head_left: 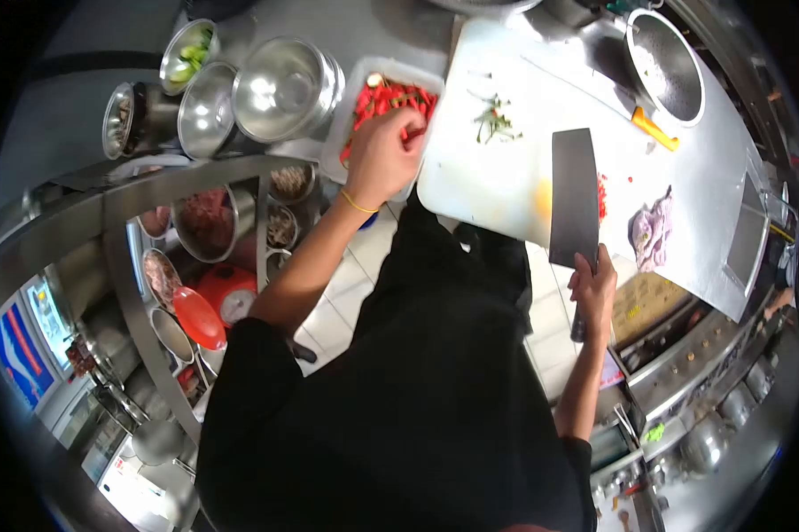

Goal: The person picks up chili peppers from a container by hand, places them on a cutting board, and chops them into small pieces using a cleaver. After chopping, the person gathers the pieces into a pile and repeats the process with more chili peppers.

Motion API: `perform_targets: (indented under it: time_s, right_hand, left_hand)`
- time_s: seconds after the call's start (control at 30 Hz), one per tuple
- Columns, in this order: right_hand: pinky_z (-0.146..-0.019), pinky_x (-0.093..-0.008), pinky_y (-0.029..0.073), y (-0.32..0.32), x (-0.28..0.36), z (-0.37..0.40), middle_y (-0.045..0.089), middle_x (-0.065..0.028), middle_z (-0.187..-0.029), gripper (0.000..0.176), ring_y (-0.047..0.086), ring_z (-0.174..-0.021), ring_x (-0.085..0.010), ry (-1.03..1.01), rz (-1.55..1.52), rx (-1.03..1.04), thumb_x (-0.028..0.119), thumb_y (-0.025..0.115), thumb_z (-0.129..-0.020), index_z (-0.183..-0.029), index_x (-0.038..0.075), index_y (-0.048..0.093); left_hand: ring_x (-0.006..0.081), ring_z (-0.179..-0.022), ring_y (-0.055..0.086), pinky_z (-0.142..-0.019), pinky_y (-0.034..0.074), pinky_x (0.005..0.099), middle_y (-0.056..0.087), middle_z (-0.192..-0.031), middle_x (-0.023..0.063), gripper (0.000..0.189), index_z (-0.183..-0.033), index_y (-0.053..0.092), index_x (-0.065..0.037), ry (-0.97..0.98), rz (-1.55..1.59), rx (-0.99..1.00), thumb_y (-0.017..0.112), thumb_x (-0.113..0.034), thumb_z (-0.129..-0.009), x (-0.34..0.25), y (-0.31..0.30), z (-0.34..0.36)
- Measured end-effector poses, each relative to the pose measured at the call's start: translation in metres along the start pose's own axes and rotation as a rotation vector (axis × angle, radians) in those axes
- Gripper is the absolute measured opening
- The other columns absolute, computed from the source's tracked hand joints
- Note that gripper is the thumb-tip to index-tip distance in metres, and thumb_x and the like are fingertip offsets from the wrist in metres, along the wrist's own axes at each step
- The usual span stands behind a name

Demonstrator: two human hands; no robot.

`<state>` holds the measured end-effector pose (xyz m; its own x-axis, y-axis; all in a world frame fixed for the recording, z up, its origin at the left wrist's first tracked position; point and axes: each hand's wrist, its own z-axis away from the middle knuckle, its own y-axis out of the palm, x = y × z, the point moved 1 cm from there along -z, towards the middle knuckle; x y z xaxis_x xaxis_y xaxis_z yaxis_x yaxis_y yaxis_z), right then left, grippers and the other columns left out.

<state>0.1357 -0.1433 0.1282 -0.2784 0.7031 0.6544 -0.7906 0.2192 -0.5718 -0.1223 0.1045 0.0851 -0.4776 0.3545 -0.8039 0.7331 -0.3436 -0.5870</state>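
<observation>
At a steel kitchen counter [714,182], you stand over a white cutting board [497,182] with both arms stretched forward. Your left hand [383,152], a thin yellow band [358,203] at its wrist, reaches into a pale tray [350,120] of red chillies [386,96] that sits just beside the board's left edge. Its fingers curl down among the chillies, but you cannot tell whether they have closed on one.

Your right hand [594,288] is clamped around the handle of a cleaver [574,195] at the near edge of the board. The broad dark blade lies flat on the board and points away from you. A small scatter of chopped red pieces [601,197] lies just right of the blade, and a few green stems [495,120] lie near the board's far end.

Right of the board, a crumpled purplish cloth [652,232] lies on the counter, with an orange object [654,129] beyond it. A steel strainer bowl [665,62] stands at the far right corner.

Left of the tray are two upturned steel bowls [284,89], and behind them is a steel pot of green vegetables [189,55]. Below them, a curved steel rack [142,293] holds tubs of ingredients, with a red kitchen scale [231,297] beneath.
</observation>
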Motion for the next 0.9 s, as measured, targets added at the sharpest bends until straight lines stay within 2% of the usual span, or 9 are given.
perform_targets:
  time_s: [0.1, 0.2, 0.3, 0.43, 0.57, 0.63, 0.67, 0.8, 0.9]
  right_hand:
    - [-0.037, -0.0263, 0.037, 0.001, 0.001, 0.007, 0.051, -0.0053, -0.052, 0.015, 0.047, -0.04, -0.01, 0.025, -0.016, 0.003, 0.013, 0.054, -0.092, -0.089, -0.001, 0.05]
    - [-0.036, -0.0258, 0.036, -0.004, 0.0, 0.001, 0.051, -0.0051, -0.052, 0.014, 0.046, -0.039, -0.0097, 0.018, -0.01, -0.004, 0.013, 0.053, -0.092, -0.092, -0.001, 0.051]
    - [-0.036, -0.0258, 0.035, -0.018, 0.005, -0.005, 0.051, -0.0053, -0.051, 0.014, 0.045, -0.038, -0.0098, -0.036, 0.004, 0.012, 0.013, 0.053, -0.093, -0.094, -0.001, 0.052]
    - [-0.037, -0.0262, 0.034, -0.03, 0.008, 0.002, 0.051, -0.006, -0.05, 0.017, 0.045, -0.038, -0.0103, -0.092, 0.054, 0.005, 0.012, 0.053, -0.093, -0.098, -0.004, 0.052]
    - [-0.035, -0.0242, 0.032, -0.032, -0.009, 0.003, 0.05, -0.0046, -0.05, 0.024, 0.044, -0.038, -0.0075, -0.133, -0.019, -0.021, 0.011, 0.053, -0.093, -0.107, -0.008, 0.051]
    - [-0.036, -0.0246, 0.034, -0.036, -0.01, 0.002, 0.051, -0.0052, -0.05, 0.034, 0.044, -0.038, -0.0078, -0.141, -0.027, -0.018, 0.01, 0.054, -0.092, -0.117, -0.012, 0.049]
    - [-0.036, -0.0248, 0.034, -0.037, -0.01, 0.002, 0.051, -0.0053, -0.05, 0.035, 0.044, -0.038, -0.0081, -0.142, -0.038, -0.017, 0.01, 0.054, -0.091, -0.117, -0.012, 0.049]
    - [-0.037, -0.025, 0.034, -0.041, -0.02, -0.004, 0.051, -0.0052, -0.05, 0.033, 0.044, -0.038, -0.0085, -0.162, -0.037, 0.023, 0.01, 0.054, -0.091, -0.117, -0.01, 0.05]
    - [-0.038, -0.0278, 0.037, -0.046, -0.018, -0.002, 0.053, -0.0076, -0.052, 0.02, 0.047, -0.04, -0.0112, -0.173, -0.081, 0.025, 0.01, 0.055, -0.091, -0.102, -0.006, 0.052]
  left_hand:
    - [0.0279, -0.071, 0.062, -0.064, 0.047, 0.0392, 0.063, -0.077, 0.0114, 0.008, -0.081, 0.062, -0.004, 0.296, 0.088, 0.128, 0.066, -0.005, -0.075, -0.049, 0.039, 0.013]
    - [0.0205, -0.086, 0.059, -0.081, 0.04, 0.0382, 0.058, -0.082, 0.0034, 0.008, -0.08, 0.063, -0.011, 0.388, -0.228, 0.444, 0.064, -0.008, -0.073, -0.054, 0.107, 0.032]
    - [0.0235, -0.083, 0.06, -0.078, 0.043, 0.0387, 0.058, -0.081, 0.0073, 0.011, -0.081, 0.064, -0.008, 0.348, -0.107, 0.262, 0.067, -0.007, -0.071, -0.053, 0.12, 0.035]
    - [0.0294, -0.076, 0.062, -0.067, 0.048, 0.0386, 0.062, -0.079, 0.012, 0.009, -0.083, 0.065, -0.006, 0.116, -0.041, -0.232, 0.066, -0.005, -0.075, -0.023, 0.046, -0.004]
    - [0.0379, -0.073, 0.063, -0.068, 0.05, 0.0458, 0.066, -0.078, 0.0196, 0.017, -0.071, 0.068, -0.001, -0.292, -0.301, 0.21, 0.064, -0.018, -0.071, 0.043, 0.022, -0.052]
    - [0.0405, -0.076, 0.064, -0.072, 0.051, 0.0452, 0.065, -0.077, 0.0251, 0.022, -0.073, 0.069, 0.001, -0.313, -0.309, 0.179, 0.062, -0.02, -0.069, 0.053, 0.027, -0.067]
    - [0.0409, -0.083, 0.065, -0.077, 0.051, 0.0441, 0.064, -0.083, 0.0285, 0.027, -0.076, 0.068, 0.003, -0.355, -0.338, 0.332, 0.06, -0.021, -0.07, 0.05, 0.028, -0.075]
    - [0.0404, -0.091, 0.064, -0.082, 0.05, 0.0424, 0.064, -0.091, 0.0293, 0.031, -0.081, 0.067, 0.007, -0.413, -0.427, 0.32, 0.058, -0.02, -0.071, 0.046, 0.035, -0.082]
    - [0.0287, -0.076, 0.066, -0.074, 0.051, 0.037, 0.068, -0.081, 0.0224, 0.03, -0.077, 0.066, 0.009, -0.432, -0.187, 0.324, 0.064, -0.021, -0.071, 0.049, 0.03, -0.081]
